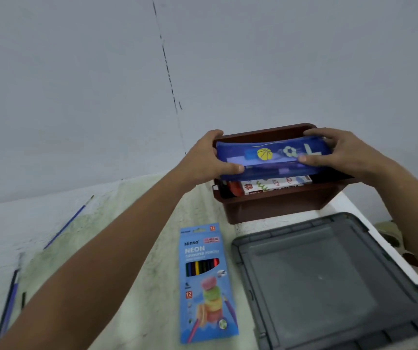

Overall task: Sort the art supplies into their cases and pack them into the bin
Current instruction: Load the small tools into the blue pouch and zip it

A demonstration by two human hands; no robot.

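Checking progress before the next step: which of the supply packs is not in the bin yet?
The blue Neon coloured pencils box lies flat on the table, near of the brown bin. The oil pastels box sits inside; both hands hold the blue pencil case over it.

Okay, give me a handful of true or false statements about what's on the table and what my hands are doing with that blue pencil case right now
1. Both hands hold the blue pencil case over the brown bin. True: the left hand grips one end, the right hand the other.
2. The bin is empty. False: an oil pastel box already lies inside.
3. The coloured pencil box is packed in the bin. False: it lies on the table, in front of the bin.
4. A grey lid lies beside the coloured pencil box. True.
5. A loose blue paintbrush lies on the table, away to the left. True.
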